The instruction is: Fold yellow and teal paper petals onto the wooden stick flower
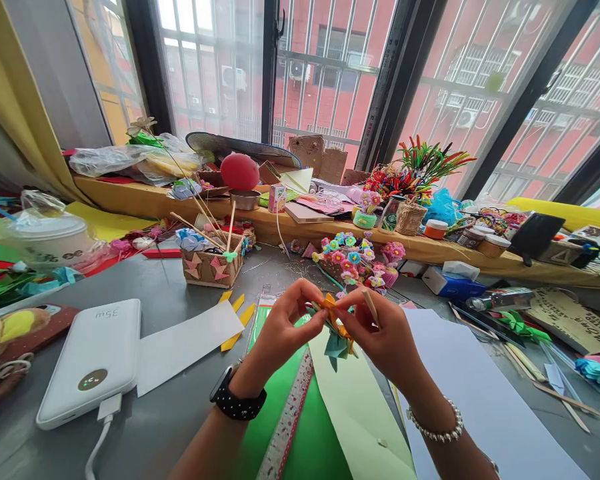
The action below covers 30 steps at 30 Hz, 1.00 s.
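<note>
Near the middle of the view, my left hand [296, 321] pinches a folded paper flower [339, 332] with orange petals and blue-green leaves. My right hand [380, 327] grips the same flower from the other side, its thumb and forefinger close to the left fingertips. A thin wooden stick [371, 307] is tucked between the right hand's fingers. Under both hands lie a pale green paper sheet [365, 407], a bright green sheet [280, 373] and a patterned ruler [293, 413]. Yellow paper strips [237, 328] rest left of my left hand.
A white power bank [97, 353] with a cable lies left, beside a white card [190, 347]. White paper [470, 393] spreads at right. Behind stand a cardboard box of sticks [213, 263] and small craft flowers [350, 260]. A cluttered ledge [265, 220] runs below the windows.
</note>
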{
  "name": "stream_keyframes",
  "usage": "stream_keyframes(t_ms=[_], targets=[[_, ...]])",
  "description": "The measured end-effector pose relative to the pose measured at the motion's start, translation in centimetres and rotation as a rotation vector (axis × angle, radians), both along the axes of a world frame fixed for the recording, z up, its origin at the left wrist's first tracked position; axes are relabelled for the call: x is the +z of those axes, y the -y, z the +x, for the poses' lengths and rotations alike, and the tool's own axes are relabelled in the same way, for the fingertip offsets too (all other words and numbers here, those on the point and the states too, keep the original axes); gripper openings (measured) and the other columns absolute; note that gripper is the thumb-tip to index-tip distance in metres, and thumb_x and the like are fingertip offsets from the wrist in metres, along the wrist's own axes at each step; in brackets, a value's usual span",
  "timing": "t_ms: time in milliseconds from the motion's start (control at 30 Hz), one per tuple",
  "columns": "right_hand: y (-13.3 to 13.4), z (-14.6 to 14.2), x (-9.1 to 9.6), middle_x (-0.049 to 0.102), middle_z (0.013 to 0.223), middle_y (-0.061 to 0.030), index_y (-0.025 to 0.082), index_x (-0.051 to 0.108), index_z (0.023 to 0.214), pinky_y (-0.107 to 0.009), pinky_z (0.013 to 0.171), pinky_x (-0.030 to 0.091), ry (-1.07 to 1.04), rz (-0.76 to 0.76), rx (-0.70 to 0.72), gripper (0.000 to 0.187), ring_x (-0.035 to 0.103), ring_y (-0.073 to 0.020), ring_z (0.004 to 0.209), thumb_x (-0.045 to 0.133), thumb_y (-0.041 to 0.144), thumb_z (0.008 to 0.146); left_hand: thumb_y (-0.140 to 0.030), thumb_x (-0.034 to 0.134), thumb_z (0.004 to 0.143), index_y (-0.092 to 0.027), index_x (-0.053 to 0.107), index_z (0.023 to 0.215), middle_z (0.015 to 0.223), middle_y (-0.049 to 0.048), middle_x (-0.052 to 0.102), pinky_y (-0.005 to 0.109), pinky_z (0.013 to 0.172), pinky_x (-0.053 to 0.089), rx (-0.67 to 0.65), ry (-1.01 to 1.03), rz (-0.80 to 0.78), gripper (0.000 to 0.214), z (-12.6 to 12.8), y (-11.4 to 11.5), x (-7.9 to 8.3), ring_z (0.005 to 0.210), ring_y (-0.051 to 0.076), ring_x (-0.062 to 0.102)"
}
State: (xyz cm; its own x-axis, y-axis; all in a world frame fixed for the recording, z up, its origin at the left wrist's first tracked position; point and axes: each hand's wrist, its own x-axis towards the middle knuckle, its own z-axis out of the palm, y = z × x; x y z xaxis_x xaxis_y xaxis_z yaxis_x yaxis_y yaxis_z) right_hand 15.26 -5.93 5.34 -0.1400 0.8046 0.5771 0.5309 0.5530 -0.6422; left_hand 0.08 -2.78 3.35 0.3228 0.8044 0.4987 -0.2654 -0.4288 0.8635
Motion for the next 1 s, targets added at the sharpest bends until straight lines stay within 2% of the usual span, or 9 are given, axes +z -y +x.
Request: stream_keyframes(t_ms=[133, 267, 367, 467, 600, 867, 1000], targets=[[0.0, -0.1, -0.3, 0.049, 0.063, 0.0035, 0.019, 0.054, 0.075, -0.018, 0.042, 0.029, 0.033, 0.108, -0.020, 0.005, 0.035, -0.0060, 0.046, 0.052, 0.020, 0.079, -0.019, 0.059, 0.074, -0.018, 0.049, 0.078, 0.080, 0.0001, 0.049, 0.023, 0.066, 0.040, -0.047, 0.024, -0.006, 0.011, 0.1, -0.1, -0.1, 0.076, 0.012, 0.048], [0.1, -0.1, -0.3, 0.055, 0.071, 0.0010, 0.019, 0.053, 0.074, -0.018, 0.043, 0.032, 0.054, 0.150, -0.024, 0.007, 0.037, -0.0061, 0.047, 0.050, 0.020, 0.081, -0.019, 0.060, 0.074, -0.018, 0.049, 0.079, 0.081, 0.0001, 0.049, 0.024, 0.068, 0.040, -0.059, 0.043, -0.021, 0.013, 0.2, 0.1, 0.0, 0.078, 0.013, 0.048], [0.2, 0.2, 0.0, 0.052, 0.065, 0.0023, 0.018, 0.053, 0.074, -0.018, 0.042, 0.030, 0.086, 0.132, -0.034, 0.007, 0.036, -0.0062, 0.046, 0.051, 0.020, 0.080, -0.019, 0.059, 0.074, -0.019, 0.048, 0.079, 0.081, -0.0006, 0.049, 0.024, 0.068, 0.040, -0.063, 0.028, -0.044, 0.012, 0.2, 0.2, 0.1, 0.077, 0.012, 0.048], [0.2, 0.6, 0.4, 0.042, 0.055, 0.0057, 0.018, 0.054, 0.077, -0.018, 0.040, 0.028, 0.130, 0.041, -0.015, 0.005, 0.034, -0.0064, 0.044, 0.051, 0.022, 0.079, -0.020, 0.059, 0.075, -0.018, 0.049, 0.079, 0.080, 0.0000, 0.049, 0.025, 0.069, 0.040, -0.050, -0.025, -0.054, 0.011, 0.2, 0.2, 0.2, 0.077, 0.013, 0.048], [0.1, 1.0, 0.6, 0.039, 0.053, 0.0070, 0.018, 0.054, 0.083, -0.017, 0.040, 0.028, 0.169, -0.047, 0.023, 0.007, 0.032, -0.0063, 0.043, 0.051, 0.023, 0.079, -0.021, 0.059, 0.074, -0.018, 0.049, 0.079, 0.079, 0.0003, 0.049, 0.025, 0.065, 0.040, -0.062, -0.080, -0.071, 0.012, 0.1, 0.0, 0.1, 0.074, 0.013, 0.048], [0.1, 0.8, 0.3, 0.040, 0.051, 0.0062, 0.016, 0.055, 0.072, -0.018, 0.040, 0.027, 0.250, 0.052, -0.062, 0.010, 0.032, -0.0062, 0.042, 0.050, 0.022, 0.078, -0.023, 0.059, 0.074, -0.018, 0.048, 0.077, 0.076, -0.0008, 0.048, 0.023, 0.062, 0.038, -0.054, -0.087, -0.110, 0.013, 0.3, -0.1, -0.1, 0.070, 0.011, 0.046], [0.1, 0.8, 0.4, 0.039, 0.050, 0.0066, 0.016, 0.056, 0.072, -0.018, 0.040, 0.027, 0.231, 0.046, -0.076, 0.011, 0.032, -0.0064, 0.042, 0.050, 0.023, 0.079, -0.025, 0.061, 0.072, -0.017, 0.049, 0.079, 0.076, -0.0010, 0.049, 0.022, 0.060, 0.037, -0.060, -0.081, -0.141, 0.016, 0.3, -0.1, 0.0, 0.069, 0.011, 0.045]])
